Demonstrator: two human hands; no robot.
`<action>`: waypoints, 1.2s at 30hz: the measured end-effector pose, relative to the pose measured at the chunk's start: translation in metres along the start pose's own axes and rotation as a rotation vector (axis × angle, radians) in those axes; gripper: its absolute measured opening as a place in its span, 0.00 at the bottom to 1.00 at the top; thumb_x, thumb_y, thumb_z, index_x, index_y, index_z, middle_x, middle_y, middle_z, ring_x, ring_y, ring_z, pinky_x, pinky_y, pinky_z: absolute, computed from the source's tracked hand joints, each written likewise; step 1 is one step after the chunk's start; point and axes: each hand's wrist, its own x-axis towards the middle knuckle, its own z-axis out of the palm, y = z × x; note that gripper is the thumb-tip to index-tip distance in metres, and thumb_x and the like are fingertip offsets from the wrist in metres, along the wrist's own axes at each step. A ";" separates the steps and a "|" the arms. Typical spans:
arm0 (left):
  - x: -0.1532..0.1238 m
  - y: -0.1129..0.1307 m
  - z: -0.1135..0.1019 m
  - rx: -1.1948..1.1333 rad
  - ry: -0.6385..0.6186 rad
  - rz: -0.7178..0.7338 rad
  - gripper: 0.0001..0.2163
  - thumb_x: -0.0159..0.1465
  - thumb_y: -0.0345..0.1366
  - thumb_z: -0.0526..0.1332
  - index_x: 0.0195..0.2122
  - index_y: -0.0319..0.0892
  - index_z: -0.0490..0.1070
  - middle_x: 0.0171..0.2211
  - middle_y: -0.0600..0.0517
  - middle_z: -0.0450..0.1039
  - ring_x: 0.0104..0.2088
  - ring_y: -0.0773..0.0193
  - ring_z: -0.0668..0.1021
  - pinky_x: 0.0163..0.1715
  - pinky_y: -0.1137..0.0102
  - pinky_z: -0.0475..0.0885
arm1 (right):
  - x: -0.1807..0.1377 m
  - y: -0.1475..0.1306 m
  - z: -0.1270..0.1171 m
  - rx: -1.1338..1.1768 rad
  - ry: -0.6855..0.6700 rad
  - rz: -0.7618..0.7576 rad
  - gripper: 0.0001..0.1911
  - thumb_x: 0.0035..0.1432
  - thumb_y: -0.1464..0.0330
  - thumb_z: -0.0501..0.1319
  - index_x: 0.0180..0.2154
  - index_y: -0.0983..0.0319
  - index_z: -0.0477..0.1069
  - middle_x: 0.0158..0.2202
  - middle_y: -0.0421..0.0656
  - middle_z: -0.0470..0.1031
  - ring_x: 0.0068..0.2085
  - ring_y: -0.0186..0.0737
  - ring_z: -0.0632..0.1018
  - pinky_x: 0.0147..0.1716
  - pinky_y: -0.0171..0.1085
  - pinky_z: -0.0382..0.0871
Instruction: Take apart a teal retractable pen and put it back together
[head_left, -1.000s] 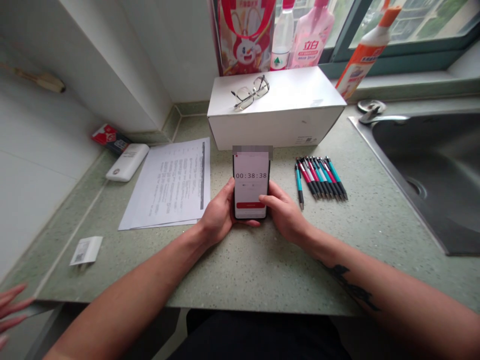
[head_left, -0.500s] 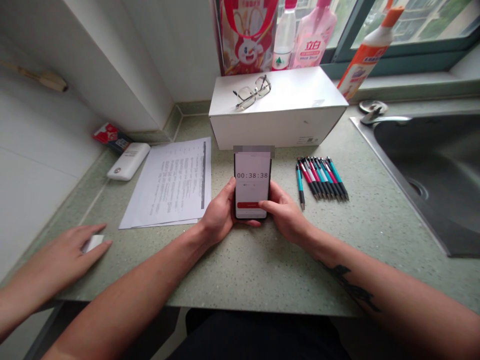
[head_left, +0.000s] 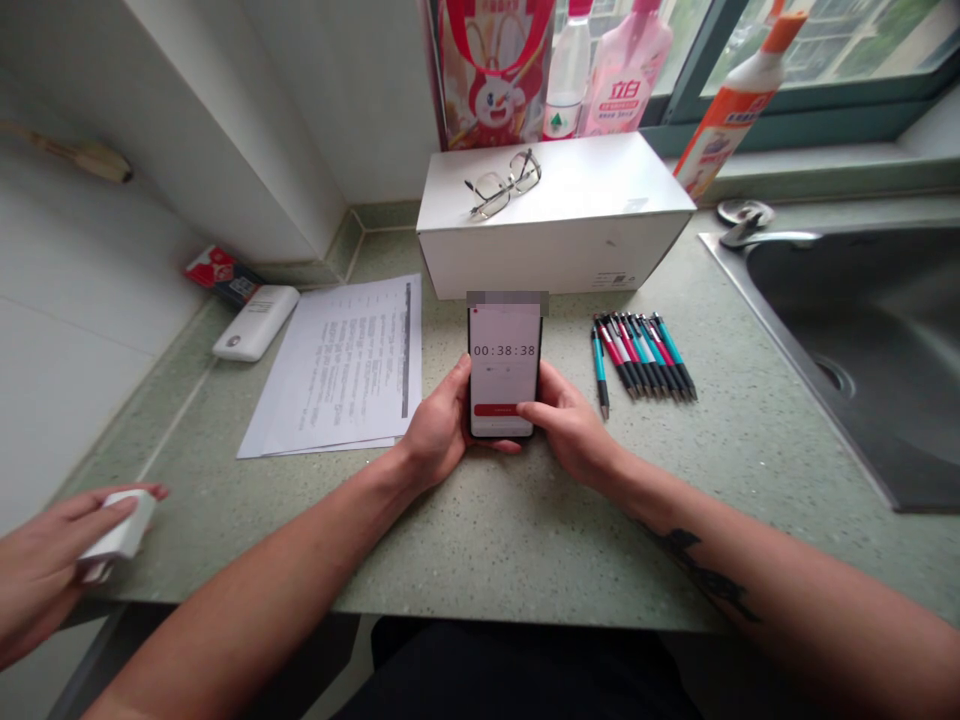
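Observation:
A smartphone [head_left: 504,385] stands upright in front of me, its screen showing 00:38:38 above a red button. My left hand [head_left: 441,420] is closed round its left side, with fingertips showing below the lower edge. On the other side my right hand [head_left: 571,425] grips the right edge, its thumb resting on the screen at the red button's end. Several ballpoint pens [head_left: 646,360] in teal, red and white lie in a row to the right of my right hand. Left of my left hand lie printed sheets of paper [head_left: 345,370].
Behind the phone sits a white box [head_left: 540,250] with eyeglasses [head_left: 504,188] on top. A sink [head_left: 862,350] is at the right. A white power bank [head_left: 256,322] lies at the left. Another person's hand [head_left: 67,545] holds a small white block-shaped object [head_left: 124,530] at the counter's left edge.
The other person's hand has moved left and toward the counter edge, lifting the white object off the counter. My hands and the phone have stayed put.

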 end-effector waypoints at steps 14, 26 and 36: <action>0.000 0.000 0.000 0.015 0.025 0.005 0.23 0.72 0.48 0.45 0.60 0.43 0.67 0.53 0.41 0.72 0.43 0.50 0.79 0.25 0.60 0.82 | 0.001 0.003 -0.001 -0.005 0.005 -0.011 0.24 0.47 0.73 0.61 0.49 0.55 0.68 0.50 0.42 0.76 0.53 0.47 0.74 0.56 0.51 0.67; 0.000 0.000 0.001 0.002 0.026 0.004 0.22 0.72 0.48 0.46 0.60 0.43 0.67 0.53 0.40 0.72 0.42 0.50 0.80 0.24 0.60 0.82 | 0.001 0.003 -0.002 -0.022 0.009 -0.007 0.24 0.47 0.73 0.60 0.49 0.55 0.68 0.50 0.42 0.76 0.53 0.47 0.74 0.56 0.51 0.67; -0.001 0.001 0.002 0.003 0.032 0.004 0.22 0.72 0.48 0.46 0.59 0.43 0.67 0.53 0.40 0.72 0.42 0.51 0.80 0.24 0.62 0.81 | 0.000 0.002 -0.001 -0.015 0.003 -0.006 0.24 0.47 0.72 0.61 0.49 0.55 0.68 0.51 0.42 0.76 0.53 0.48 0.74 0.56 0.52 0.67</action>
